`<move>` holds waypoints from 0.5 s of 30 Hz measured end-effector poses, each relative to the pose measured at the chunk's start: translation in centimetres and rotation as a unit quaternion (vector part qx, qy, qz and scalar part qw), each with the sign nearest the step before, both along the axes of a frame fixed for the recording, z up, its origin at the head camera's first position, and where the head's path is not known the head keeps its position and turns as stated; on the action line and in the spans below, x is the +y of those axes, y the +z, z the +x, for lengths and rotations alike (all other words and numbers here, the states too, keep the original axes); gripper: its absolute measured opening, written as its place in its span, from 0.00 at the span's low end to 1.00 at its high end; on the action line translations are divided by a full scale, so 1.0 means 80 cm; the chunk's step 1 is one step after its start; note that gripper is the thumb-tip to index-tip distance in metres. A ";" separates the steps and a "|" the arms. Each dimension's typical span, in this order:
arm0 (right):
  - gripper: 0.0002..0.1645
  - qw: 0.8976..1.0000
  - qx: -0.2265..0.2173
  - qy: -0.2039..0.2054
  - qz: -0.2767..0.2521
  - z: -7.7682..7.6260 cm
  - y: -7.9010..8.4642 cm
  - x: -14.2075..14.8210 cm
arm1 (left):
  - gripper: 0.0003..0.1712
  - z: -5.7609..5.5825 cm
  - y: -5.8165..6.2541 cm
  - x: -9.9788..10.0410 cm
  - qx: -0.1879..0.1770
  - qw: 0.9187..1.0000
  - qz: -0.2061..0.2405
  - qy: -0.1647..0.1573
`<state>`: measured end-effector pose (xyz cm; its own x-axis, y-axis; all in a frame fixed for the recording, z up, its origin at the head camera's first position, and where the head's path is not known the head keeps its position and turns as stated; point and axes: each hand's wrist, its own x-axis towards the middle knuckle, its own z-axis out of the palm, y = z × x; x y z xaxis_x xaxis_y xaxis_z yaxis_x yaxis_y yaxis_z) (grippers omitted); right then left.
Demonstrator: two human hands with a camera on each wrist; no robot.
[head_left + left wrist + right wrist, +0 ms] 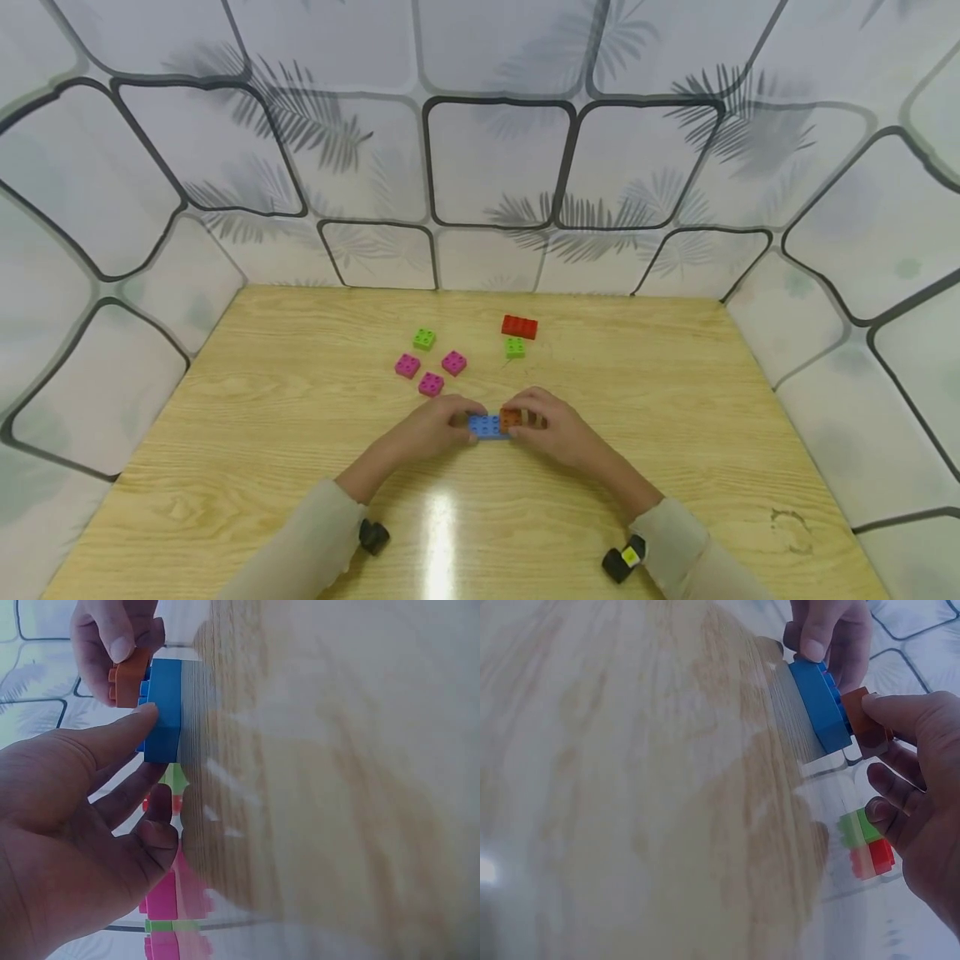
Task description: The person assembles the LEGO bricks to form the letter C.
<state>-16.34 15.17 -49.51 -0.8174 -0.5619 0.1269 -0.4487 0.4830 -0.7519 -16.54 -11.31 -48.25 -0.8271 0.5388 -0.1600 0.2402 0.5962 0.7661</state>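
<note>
Pinching: left grip [437, 427] on blue brick [483, 428] | right grip [557, 427] on orange brick [511, 418] | yellow wrist label [628, 556] unreadable

Open tabletop [498, 508] at six o'clock from the blue brick [484, 427], pink bricks [431, 384] blocking ten, green brick [515, 347] blocking one

Far wall [502, 167]: white, dark rounded outlines, grey fronds
Left wall [67, 217]: same outlines, faint green patches
Right wall [885, 225]: similarly outlined
Tabletop [285, 375]: yellowish wood grain
Glare [440, 533]: white streak, near middle
Stain [792, 532]: broken ring, near right
</note>
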 end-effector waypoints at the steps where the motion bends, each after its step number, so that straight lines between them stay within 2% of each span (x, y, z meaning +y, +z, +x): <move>1: 0.20 1.000 0.001 -0.001 0.002 0.000 0.001 0.000 | 0.22 0.000 0.000 0.000 0.000 1.000 0.000 0.000; 7: 0.18 1.000 0.006 -0.005 0.020 0.002 0.007 0.001 | 0.22 0.000 0.000 0.000 0.000 1.000 -0.001 0.001; 15: 0.17 0.999 0.025 0.011 0.018 0.000 0.006 0.004 | 0.21 0.001 -0.001 0.000 0.000 1.000 -0.019 0.008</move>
